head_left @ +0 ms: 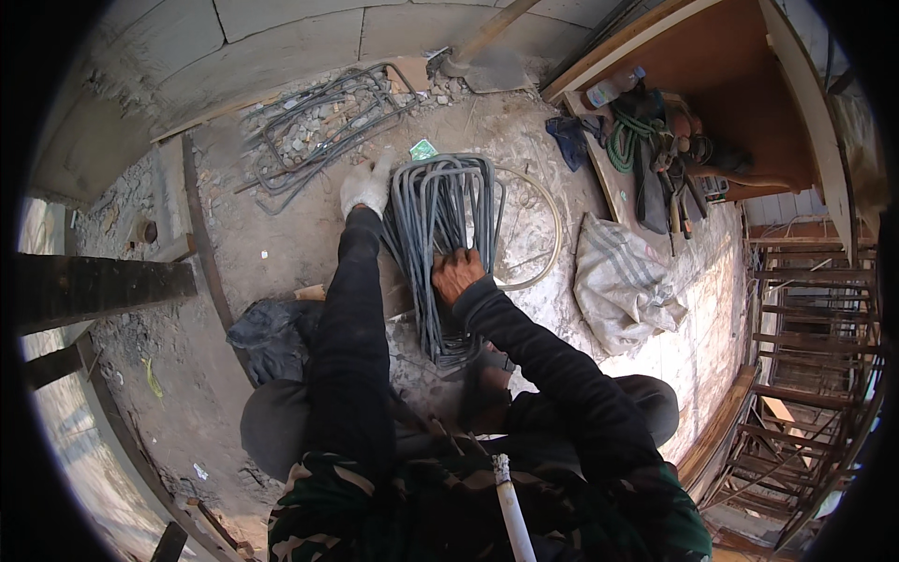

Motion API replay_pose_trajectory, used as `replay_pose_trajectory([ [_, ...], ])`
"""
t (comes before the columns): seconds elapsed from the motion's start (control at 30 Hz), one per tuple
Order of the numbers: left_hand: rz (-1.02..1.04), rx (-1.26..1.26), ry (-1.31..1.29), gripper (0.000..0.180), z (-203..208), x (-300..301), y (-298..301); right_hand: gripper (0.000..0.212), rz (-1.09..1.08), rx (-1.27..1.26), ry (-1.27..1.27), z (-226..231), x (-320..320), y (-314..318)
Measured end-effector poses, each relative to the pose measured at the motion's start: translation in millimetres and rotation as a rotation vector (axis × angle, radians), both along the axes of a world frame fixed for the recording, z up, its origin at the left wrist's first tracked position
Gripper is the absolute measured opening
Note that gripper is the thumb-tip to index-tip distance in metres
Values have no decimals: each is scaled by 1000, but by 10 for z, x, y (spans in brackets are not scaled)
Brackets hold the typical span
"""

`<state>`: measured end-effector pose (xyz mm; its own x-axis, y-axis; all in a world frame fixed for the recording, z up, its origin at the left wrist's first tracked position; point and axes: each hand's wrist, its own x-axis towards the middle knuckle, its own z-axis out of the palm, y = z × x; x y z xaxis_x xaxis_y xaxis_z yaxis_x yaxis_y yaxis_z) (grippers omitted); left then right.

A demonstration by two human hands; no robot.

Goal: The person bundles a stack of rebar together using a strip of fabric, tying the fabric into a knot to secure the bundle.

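Stirrups [448, 245] lie lengthwise away, under both hands [456, 273]

The scene is seen from a single head-worn fisheye camera, aimed steeply down from close above a stack of bent rebar stirrups [445, 253] on the concrete floor [281, 234]; edges are curved.

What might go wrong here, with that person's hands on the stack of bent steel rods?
1. The right hand is bare and presses on the stack of bent rebar loops; it might get pinched or scraped if the rods shift.
2. Only the left hand wears a glove, at the stack's far corner, so the loops could fan out unevenly.
3. The loose rebar pile and rubble nearby could trip someone.
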<state>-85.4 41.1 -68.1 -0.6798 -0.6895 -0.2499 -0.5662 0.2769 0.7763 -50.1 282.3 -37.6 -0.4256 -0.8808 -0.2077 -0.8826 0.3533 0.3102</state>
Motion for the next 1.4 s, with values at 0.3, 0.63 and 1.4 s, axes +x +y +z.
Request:
replay_pose_trajectory([
  [0.3, 109, 77, -125, 73, -294, -245, 94, 29, 67, -237, -8, 167, -74, 95],
  [0.63, -327, 434, 243, 54, -1197, -575, -238, 27, -220, -498, -236, 341, 250, 563],
  [1.4, -47, 958, 100, 49, -899, -609, -466, 50, -584, -466, -370, 250, 564, 631],
])
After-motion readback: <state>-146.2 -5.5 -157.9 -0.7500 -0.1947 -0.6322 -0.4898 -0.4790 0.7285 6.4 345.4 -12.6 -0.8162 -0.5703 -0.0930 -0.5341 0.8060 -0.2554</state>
